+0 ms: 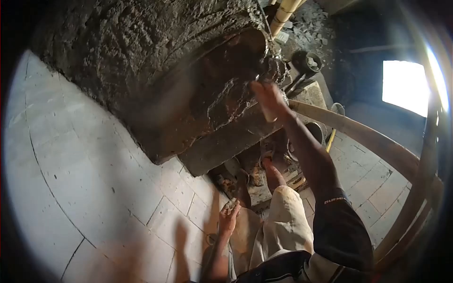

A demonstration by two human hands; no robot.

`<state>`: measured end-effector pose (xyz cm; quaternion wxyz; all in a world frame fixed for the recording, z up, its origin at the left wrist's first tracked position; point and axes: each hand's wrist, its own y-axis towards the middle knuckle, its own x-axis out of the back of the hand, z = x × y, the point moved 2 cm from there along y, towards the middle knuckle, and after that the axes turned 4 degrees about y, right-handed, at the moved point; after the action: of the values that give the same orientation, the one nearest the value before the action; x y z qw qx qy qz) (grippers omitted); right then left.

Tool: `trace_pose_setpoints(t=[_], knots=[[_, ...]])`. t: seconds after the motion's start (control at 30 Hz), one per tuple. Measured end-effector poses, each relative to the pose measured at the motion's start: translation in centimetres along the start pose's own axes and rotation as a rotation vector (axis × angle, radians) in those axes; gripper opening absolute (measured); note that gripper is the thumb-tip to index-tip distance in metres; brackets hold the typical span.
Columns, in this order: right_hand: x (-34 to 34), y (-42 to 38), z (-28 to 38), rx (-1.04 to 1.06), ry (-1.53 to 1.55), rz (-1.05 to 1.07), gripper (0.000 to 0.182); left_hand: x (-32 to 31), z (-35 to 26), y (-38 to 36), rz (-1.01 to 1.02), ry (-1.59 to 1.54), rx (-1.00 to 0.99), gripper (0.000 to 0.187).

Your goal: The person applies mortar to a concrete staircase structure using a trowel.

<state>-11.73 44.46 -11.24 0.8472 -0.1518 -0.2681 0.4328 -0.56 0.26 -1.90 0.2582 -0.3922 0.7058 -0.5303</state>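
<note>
My right hand (270, 96) is closed around the pale handle (269, 114) of what looks like a trowel. Its blade is hard to make out, with only a small metal glint above the fingers. It is at the right end of a smoothed, wet mortar face (198, 94), beside a ragged patch of thicker mortar (229, 101). Low in front of my body, my left hand (229, 218) is curled, with a greyish, mortar-like lump at its fingers that I cannot name for sure.
Rough wet mortar (127, 42) covers the surface above. A white block wall (80, 160) runs along the left. A dark bucket (306, 61) stands beyond my right hand. A wooden plank (358, 132) crosses at right, and a bamboo pole (283, 16) rises at the top.
</note>
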Motion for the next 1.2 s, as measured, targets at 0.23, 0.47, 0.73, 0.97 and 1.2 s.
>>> trace_pose_setpoints(t=[0.23, 0.47, 0.73, 0.97, 1.2], knots=[[8.9, 4.9, 1.6, 0.332, -0.677, -0.474, 0.024, -0.3, 1.5, 1.4, -0.019, -0.075, -0.093, 0.041], [14.3, 11.9, 1.7, 0.656, -0.857, -0.403, 0.022, -2.9, 3.4, 2.3, -0.056, -0.075, -0.035, 0.034], [12.5, 9.8, 0.8, 0.661, -0.754, -0.066, 0.020, -6.5, 1.2, 1.9, -0.033, -0.087, 0.033, 0.040], [14.4, 4.8, -0.9, 0.731, -0.725, 0.164, 0.021, -7.5, -1.0, 2.1, -0.006, -0.072, -0.026, 0.039], [15.2, 3.1, -0.8, 0.540, -0.784, 0.079, 0.032, -7.2, -0.4, 2.5, 0.021, -0.089, -0.035, 0.041]])
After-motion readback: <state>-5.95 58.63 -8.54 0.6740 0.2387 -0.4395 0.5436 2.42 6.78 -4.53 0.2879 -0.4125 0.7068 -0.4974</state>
